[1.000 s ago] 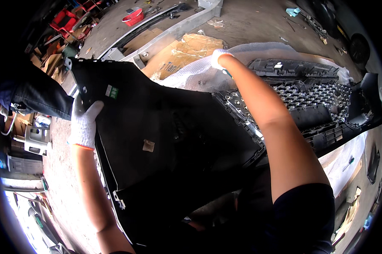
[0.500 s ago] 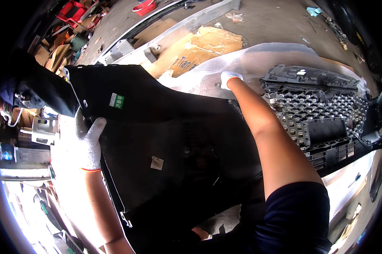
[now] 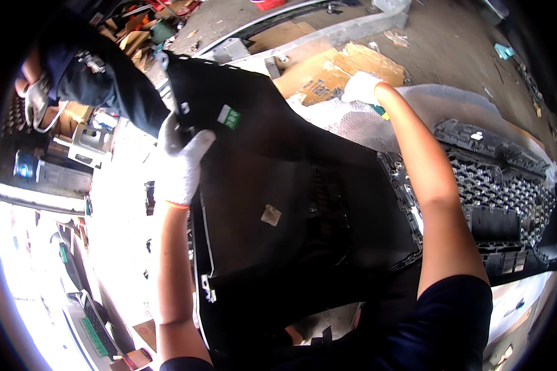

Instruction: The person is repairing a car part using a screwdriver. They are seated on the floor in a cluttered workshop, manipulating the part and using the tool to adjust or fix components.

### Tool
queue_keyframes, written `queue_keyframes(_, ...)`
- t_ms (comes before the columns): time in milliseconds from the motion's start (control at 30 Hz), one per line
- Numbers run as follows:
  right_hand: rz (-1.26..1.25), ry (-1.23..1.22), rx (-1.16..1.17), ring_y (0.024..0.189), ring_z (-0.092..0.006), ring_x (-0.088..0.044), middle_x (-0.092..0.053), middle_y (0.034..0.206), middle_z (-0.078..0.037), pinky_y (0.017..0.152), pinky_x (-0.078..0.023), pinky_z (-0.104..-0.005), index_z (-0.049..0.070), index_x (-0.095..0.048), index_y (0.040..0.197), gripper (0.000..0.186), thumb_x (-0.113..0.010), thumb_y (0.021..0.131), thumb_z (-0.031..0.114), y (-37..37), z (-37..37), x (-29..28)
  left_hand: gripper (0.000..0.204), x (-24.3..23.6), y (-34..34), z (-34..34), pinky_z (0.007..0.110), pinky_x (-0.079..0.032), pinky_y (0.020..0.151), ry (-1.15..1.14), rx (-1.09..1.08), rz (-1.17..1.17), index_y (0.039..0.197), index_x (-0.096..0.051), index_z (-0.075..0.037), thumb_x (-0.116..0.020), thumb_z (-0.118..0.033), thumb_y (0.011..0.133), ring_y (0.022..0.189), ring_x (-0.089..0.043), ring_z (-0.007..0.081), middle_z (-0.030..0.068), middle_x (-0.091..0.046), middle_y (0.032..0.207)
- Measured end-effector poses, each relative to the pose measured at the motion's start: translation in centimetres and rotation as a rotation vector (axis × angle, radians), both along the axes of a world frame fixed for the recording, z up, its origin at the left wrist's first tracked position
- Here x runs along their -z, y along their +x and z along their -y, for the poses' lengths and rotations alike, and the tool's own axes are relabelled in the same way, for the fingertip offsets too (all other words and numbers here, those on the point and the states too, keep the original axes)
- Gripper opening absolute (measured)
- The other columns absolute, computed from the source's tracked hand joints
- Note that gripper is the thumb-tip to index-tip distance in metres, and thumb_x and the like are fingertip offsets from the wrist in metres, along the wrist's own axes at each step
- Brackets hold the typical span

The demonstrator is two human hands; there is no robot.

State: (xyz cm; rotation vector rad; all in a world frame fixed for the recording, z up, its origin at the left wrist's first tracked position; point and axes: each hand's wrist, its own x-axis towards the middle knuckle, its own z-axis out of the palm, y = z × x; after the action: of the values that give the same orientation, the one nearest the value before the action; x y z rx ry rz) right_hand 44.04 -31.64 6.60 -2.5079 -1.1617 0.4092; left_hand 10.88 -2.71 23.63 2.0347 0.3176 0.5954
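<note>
Head view: your left hand point(image 3: 178, 162), in a white glove, has slid up the left edge of the large black bumper panel point(image 3: 291, 204) and now clamps it, fingers curled over the rim near the top corner. Your right hand point(image 3: 362, 88), also gloved, has reached further out, past the panel's far edge, over the bubble wrap point(image 3: 352, 120); I cannot tell whether it grips. The grille point(image 3: 494, 179) lies right of the panel. Judging by this, you are repositioning the panel.

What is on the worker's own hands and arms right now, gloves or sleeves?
Both hands wear white knit gloves. The left hand glove has a thin orange edge at the cuff; the right hand glove looks plain white. Both forearms are bare. A dark navy short sleeve covers the right upper arm.
</note>
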Motion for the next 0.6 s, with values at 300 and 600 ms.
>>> queue_keyframes(300,-0.971,0.765,-0.103,0.046,-0.0115,-0.056,-0.062,0.067,-0.002,0.041,-0.045,-0.0260,0.000,-0.067,0.097,0.021,-0.066,0.093,0.021,-14.4,-6.4,-17.1,0.060,-0.8,-0.3,-0.4,0.031,-0.050,0.087,0.029,0.041,0.045,0.130,-0.050,0.004,-0.074,-0.012,0.078,0.096,-0.063,0.0205,0.0134,-0.066,0.107)
queue_keyframes(600,-0.890,0.719,-0.005,0.050,-0.0096,-0.055,-0.069,0.080,-0.006,0.046,-0.049,-0.0263,0.002,-0.069,0.093,0.020,-0.073,0.088,0.021,-19.4,-10.8,-18.9,0.078,-1.3,-0.5,0.5,0.033,-0.048,0.096,0.049,0.034,0.006,0.140,-0.038,0.012,-0.077,-0.014,0.078,0.110,-0.061,0.0241,0.0202,-0.062,0.123)
